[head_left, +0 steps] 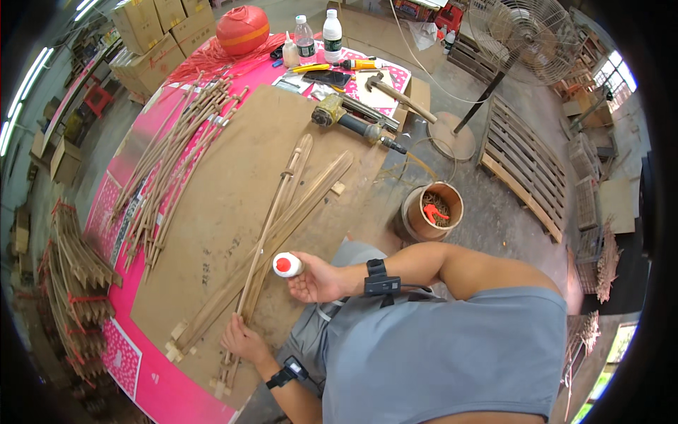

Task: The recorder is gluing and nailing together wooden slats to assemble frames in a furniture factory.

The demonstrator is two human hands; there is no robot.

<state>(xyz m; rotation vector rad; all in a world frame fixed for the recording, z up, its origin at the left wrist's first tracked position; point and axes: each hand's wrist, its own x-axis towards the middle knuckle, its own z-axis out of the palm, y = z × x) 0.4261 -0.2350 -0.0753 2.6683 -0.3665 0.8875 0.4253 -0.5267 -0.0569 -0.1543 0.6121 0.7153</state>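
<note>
My right hand [316, 280] is closed around a small white bottle with a red cap [284, 265], the cap turned toward the view. Below and to its left, my left hand [244, 339] pinches the lower part of a thin wooden stick [267, 230]. That stick slants up and away to a small crosspiece near its far end. Under and beside it lie long flat wooden slats [304, 201], crossing at an angle, with small wood blocks [174, 346] at their near ends. All this rests on a brown board [191, 233] over the pink-covered table.
Bundled sticks [176, 155] lie left on the table. A nail gun [346, 120], hammer [399, 95], bottles [332, 35] and a red twine ball [242, 30] are at the far end. Right of the table stand a wooden bucket [417, 230], a fan [522, 42] and a pallet [526, 159].
</note>
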